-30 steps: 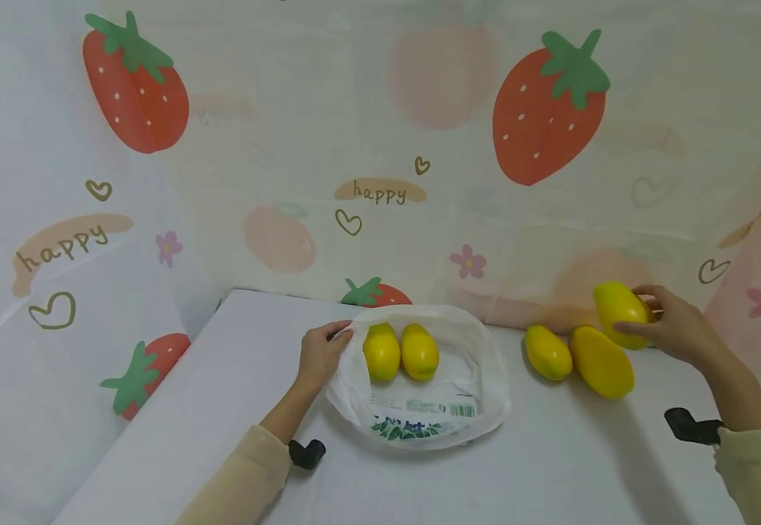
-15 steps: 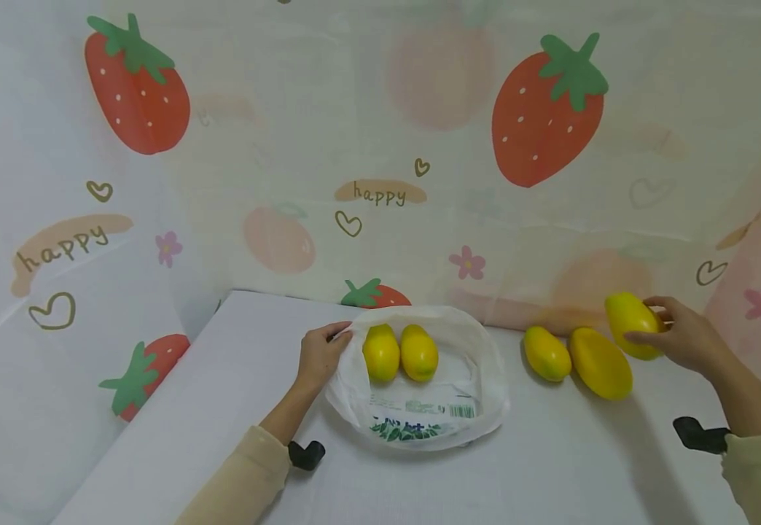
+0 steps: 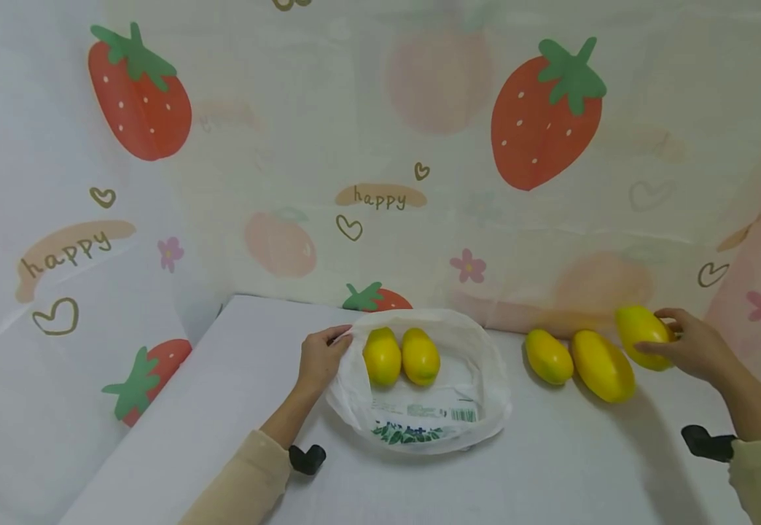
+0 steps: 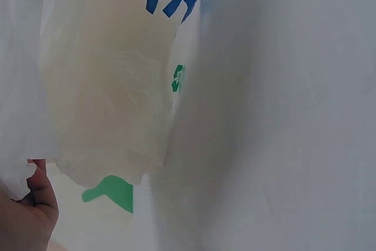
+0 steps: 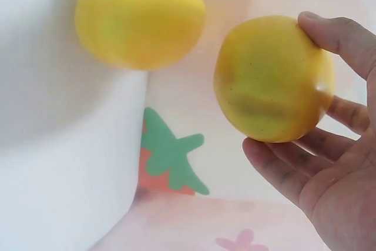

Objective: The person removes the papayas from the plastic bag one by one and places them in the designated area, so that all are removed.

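My left hand (image 3: pixel 320 362) pinches the left rim of a white plastic bag (image 3: pixel 495 394) that stands with its mouth spread. Two yellow mangoes (image 3: pixel 421 356) lie side by side inside it, above green and blue print. In the left wrist view the bag's outer side (image 4: pixel 111 86) fills the left part, and my fingers (image 4: pixel 44 192) grip its edge. My right hand (image 3: pixel 698 346) holds another yellow mango (image 3: pixel 643 337) between thumb and fingers, at the right. Two more mangoes rest on the table just left of it, the nearer one (image 3: pixel 603 366) and a smaller one (image 3: pixel 548 357).
The white table (image 3: pixel 525 474) runs back to a pale curtain (image 3: pixel 289 146) printed with strawberries, hearts and flowers. It also hangs along the left and right sides. Black wrist mounts (image 3: pixel 307 459) stick out by both sleeves.
My right hand has moved a little right and down with its mango, away from the two on the table. The left hand keeps its hold on the bag.
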### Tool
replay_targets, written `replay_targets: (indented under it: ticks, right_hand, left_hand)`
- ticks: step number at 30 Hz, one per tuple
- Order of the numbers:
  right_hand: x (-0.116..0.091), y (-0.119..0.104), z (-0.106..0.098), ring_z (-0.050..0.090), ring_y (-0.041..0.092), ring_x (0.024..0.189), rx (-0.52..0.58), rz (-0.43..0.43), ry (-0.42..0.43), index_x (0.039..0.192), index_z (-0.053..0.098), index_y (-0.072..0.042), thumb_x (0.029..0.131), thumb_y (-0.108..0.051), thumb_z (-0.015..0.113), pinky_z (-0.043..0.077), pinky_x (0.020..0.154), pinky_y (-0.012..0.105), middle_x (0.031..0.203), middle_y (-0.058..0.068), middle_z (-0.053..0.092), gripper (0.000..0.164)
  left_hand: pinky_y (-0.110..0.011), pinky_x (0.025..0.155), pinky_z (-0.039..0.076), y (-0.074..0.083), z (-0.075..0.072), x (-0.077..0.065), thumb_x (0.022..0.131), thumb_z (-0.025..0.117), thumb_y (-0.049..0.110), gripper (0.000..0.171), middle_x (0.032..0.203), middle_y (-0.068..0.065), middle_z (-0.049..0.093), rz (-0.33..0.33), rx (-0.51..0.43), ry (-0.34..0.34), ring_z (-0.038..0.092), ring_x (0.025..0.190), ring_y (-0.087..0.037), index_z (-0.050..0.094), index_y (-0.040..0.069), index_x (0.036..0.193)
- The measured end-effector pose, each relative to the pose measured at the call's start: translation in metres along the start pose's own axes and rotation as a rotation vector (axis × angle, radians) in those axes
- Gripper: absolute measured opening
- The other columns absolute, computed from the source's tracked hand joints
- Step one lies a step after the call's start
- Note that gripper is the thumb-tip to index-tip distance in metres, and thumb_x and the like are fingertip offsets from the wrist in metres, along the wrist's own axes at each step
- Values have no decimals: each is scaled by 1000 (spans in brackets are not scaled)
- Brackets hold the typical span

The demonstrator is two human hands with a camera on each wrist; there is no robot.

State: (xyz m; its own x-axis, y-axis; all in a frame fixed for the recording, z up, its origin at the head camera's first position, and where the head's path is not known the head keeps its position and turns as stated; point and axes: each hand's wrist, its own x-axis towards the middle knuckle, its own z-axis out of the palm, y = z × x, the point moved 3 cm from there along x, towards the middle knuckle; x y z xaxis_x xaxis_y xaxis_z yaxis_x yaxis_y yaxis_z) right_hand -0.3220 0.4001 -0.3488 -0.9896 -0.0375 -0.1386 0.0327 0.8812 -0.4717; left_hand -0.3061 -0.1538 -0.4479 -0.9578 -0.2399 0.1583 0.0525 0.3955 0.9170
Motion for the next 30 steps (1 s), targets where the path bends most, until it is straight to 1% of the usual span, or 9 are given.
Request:
replay_targets:
  ticks: [5, 12, 16, 20, 26, 30]
  right_hand:
    - [1, 9, 4, 51, 50, 102, 2, 7, -12, 142, 21, 14, 83, -61, 65, 49, 89, 63, 132, 45, 32, 104]
    - [1, 26, 9, 50, 52, 102, 6, 22, -22, 139, 22, 17, 83, -64, 63, 51, 86, 61, 129, 47, 32, 107]
    - [0, 33, 10, 51, 52, 100, 3, 23, -17, 137, 23, 19, 83, -64, 63, 52, 83, 60, 126, 48, 34, 107]
    - [1, 38, 11, 50, 52, 99, 4, 26, -4, 136, 24, 20, 85, -60, 64, 51, 83, 60, 125, 49, 36, 104]
    - [3, 43, 13, 49, 52, 96, 18, 48, 40, 136, 24, 20, 84, -57, 67, 51, 82, 60, 122, 48, 36, 103]
    - [4, 44, 14, 49, 52, 96, 30, 44, 61, 135, 24, 21, 86, -52, 66, 52, 82, 60, 121, 48, 37, 97]
  left_hand:
    - [-37, 93, 56, -2, -1, -2, 94, 64, 13, 26, 119, -14, 70, -10, -11, 2, 67, 107, -25, 70, 4, 118]
    - [-35, 90, 57, -6, 1, -5, 93, 64, 14, 26, 119, -14, 70, -20, -6, -9, 66, 101, -23, 70, 5, 117]
    - [-35, 90, 57, -7, 2, -5, 93, 64, 13, 26, 119, -14, 70, -19, -5, -3, 66, 101, -23, 71, 4, 116]
    - [-37, 92, 56, -6, 1, -4, 93, 65, 13, 26, 118, -13, 71, -15, -15, 2, 66, 102, -22, 71, 5, 116]
    - [-38, 93, 56, -4, 1, -1, 93, 64, 13, 25, 118, -14, 71, -1, -12, 7, 66, 104, -24, 71, 4, 116]
    - [-38, 94, 55, -1, 0, -1, 93, 64, 12, 26, 118, -14, 71, 3, -10, 10, 66, 106, -24, 71, 3, 116]
